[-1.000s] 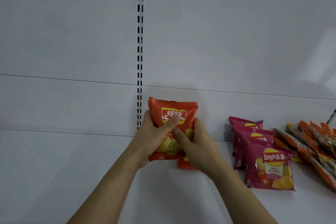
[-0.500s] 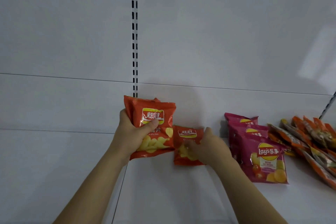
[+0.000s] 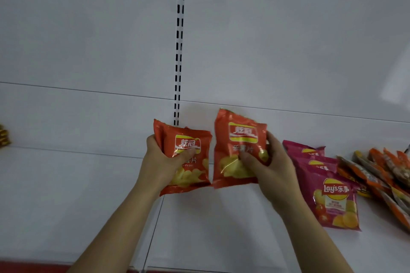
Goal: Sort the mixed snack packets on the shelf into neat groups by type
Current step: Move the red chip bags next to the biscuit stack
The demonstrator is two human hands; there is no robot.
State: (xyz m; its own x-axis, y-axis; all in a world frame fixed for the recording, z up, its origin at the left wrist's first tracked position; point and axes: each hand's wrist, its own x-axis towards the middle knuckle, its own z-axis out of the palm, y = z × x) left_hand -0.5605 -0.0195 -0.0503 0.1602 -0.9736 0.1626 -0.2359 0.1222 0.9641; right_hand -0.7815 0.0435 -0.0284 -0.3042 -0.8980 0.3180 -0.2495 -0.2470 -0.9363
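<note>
Hands parted since a second ago: left grip (image 3: pixel 165 162) clutches one orange packet (image 3: pixel 188 162), right grip (image 3: pixel 269 166) another (image 3: pixel 238 150); magenta packets (image 3: pixel 332 197) beside right grip. Pair forming.

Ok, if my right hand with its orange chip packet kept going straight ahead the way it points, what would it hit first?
Probably the white back panel of the shelf. The right hand points up and away, its orange packet leading, and nothing shows between packet and panel, though depth is hard to judge from one view.
</note>
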